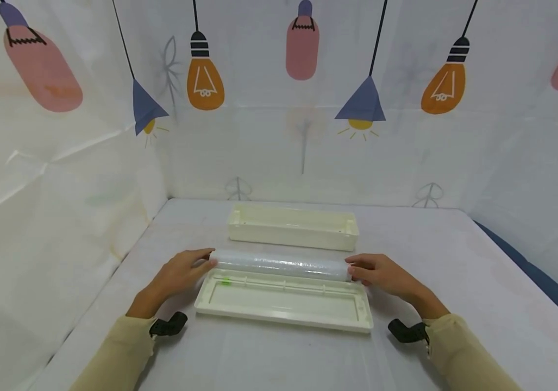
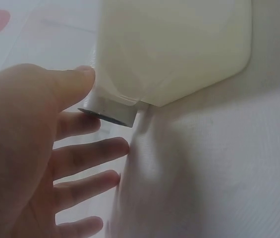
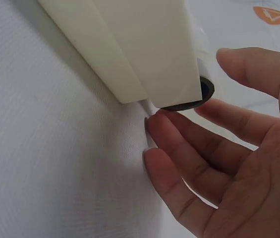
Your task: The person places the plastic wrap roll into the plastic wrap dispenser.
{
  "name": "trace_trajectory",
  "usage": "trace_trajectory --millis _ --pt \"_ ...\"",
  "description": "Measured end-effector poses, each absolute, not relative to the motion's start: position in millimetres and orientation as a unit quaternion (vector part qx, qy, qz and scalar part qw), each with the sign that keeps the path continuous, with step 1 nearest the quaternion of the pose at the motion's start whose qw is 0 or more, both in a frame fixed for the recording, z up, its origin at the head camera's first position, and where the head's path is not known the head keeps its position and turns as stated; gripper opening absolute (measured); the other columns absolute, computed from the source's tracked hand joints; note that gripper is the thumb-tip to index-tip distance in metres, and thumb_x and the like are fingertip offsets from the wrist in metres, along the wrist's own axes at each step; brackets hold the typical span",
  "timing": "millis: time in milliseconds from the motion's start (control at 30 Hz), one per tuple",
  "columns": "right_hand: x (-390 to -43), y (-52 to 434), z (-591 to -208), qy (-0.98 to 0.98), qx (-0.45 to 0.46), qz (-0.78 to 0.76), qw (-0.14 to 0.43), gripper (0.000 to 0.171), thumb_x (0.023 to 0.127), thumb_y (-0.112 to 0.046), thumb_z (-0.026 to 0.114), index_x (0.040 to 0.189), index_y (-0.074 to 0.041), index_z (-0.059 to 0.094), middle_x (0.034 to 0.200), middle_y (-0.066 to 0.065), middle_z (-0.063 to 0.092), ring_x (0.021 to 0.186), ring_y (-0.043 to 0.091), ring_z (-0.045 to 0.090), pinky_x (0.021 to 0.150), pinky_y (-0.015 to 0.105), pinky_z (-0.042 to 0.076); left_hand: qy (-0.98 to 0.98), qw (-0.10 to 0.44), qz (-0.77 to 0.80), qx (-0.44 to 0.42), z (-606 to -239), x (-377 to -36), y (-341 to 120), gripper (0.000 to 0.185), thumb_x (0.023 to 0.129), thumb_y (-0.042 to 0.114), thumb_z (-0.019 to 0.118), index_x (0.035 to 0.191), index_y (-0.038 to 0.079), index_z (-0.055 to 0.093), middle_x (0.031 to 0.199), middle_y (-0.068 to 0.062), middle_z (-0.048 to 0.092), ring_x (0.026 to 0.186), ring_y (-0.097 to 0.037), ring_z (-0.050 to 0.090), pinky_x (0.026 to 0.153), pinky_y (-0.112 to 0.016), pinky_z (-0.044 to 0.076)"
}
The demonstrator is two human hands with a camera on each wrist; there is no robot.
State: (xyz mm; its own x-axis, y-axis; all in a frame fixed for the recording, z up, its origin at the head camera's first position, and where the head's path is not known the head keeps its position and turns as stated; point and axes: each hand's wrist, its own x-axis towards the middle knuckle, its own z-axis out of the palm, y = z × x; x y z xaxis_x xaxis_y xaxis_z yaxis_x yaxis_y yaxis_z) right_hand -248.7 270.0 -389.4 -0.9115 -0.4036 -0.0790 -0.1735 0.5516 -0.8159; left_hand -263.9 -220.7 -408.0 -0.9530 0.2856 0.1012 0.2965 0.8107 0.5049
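A shiny, clear-white roll of plastic wrap [image 1: 279, 263] lies crosswise between a long cream box [image 1: 293, 239] and its flat lid [image 1: 283, 301]. My left hand [image 1: 183, 271] is at the roll's left end; in the left wrist view the thumb [image 2: 83, 79] touches the roll while the other fingers spread out past its end. At the opposite end is my right hand [image 1: 381, 271]. The right wrist view shows its loosely bent fingers [image 3: 169, 168] beside the dark-rimmed core opening [image 3: 205, 90], with the thumb [image 3: 239, 62] slightly apart from the roll.
The box stands open-topped behind the roll, and the lid lies inside up in front, a green mark [image 1: 226, 282] on it. All rests on a white-covered table [image 1: 269, 358]. Printed white sheets [image 1: 259, 146] close off the back and sides.
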Motion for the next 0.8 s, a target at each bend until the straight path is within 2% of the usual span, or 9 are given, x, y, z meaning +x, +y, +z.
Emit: trace_trajectory --millis 167,433,800 --pt "-247.5 267.7 -389.2 0.885 -0.169 -0.417 0.121 0.052 0.098 -0.036 0.067 0.138 -0.004 0.059 0.131 0.013 0.061 0.111 0.025 0.060 0.086 0.037 0.053 -0.948 0.006 -0.279 -0.156 -407.7 -263.9 -219.4 0.064 0.103 0.052 0.050 0.145 0.003 0.052 0.141 -0.020 0.056 0.132 -0.046 0.046 0.102 -0.067 0.037" --pt "-248.1 263.7 -386.1 0.898 -0.172 -0.391 0.109 0.057 0.095 -0.038 0.070 0.138 -0.003 0.059 0.135 0.014 0.060 0.119 0.029 0.057 0.095 0.046 0.051 -0.934 0.015 -0.307 -0.180 -405.8 -265.1 -222.1 0.060 0.105 0.045 0.050 0.145 0.000 0.051 0.141 -0.022 0.055 0.131 -0.046 0.046 0.103 -0.065 0.038" --pt "-248.0 264.5 -387.5 0.897 -0.206 -0.377 0.102 0.060 0.094 -0.036 0.072 0.137 0.004 0.057 0.129 0.013 0.062 0.110 0.023 0.062 0.090 0.039 0.052 -0.928 0.004 -0.330 -0.175 -411.3 -263.3 -223.4 0.058 0.105 0.043 0.050 0.144 0.001 0.052 0.142 -0.021 0.054 0.132 -0.044 0.046 0.103 -0.063 0.039"
